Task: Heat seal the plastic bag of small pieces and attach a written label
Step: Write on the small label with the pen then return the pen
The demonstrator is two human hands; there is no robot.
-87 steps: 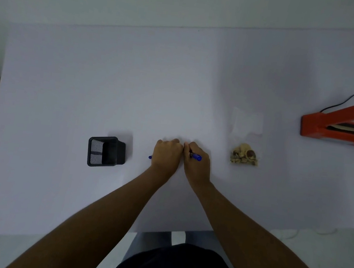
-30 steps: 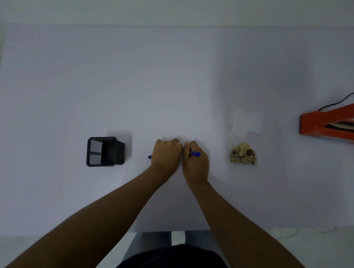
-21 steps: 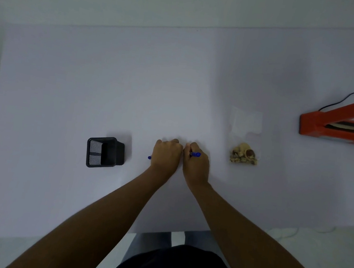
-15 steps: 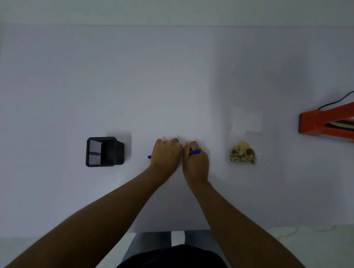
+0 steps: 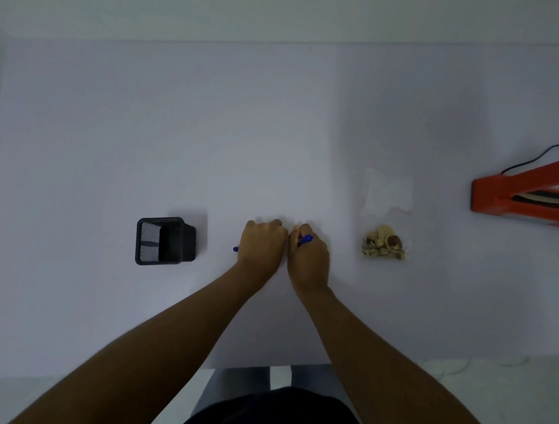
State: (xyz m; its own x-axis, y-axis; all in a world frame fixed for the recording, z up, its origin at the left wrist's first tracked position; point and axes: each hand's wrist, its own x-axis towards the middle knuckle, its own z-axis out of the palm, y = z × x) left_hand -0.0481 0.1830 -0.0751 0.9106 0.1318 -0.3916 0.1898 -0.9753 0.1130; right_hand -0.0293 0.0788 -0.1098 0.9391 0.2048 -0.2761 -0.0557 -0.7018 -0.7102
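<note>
left hand (image 5: 261, 245): curled, contents hidden | right hand (image 5: 309, 259): grasping blue pen (image 5: 305, 239) | bag (image 5: 386, 225): at 3 o'clock

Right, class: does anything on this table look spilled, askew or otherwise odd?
Only the black mesh holder, left of the hands, looks odd: it seems tipped over. The bag of pieces lies flat, nothing spilled.

A single head-worn wide-angle view looks steeply down and forward at the pale, flat surface (image 5: 138, 145) — close enough that both forearms enter from the bottom edge. The far edge bows, probably from lens distortion, and the orange heat sealer (image 5: 532, 204) is cut off at the right edge.
</note>
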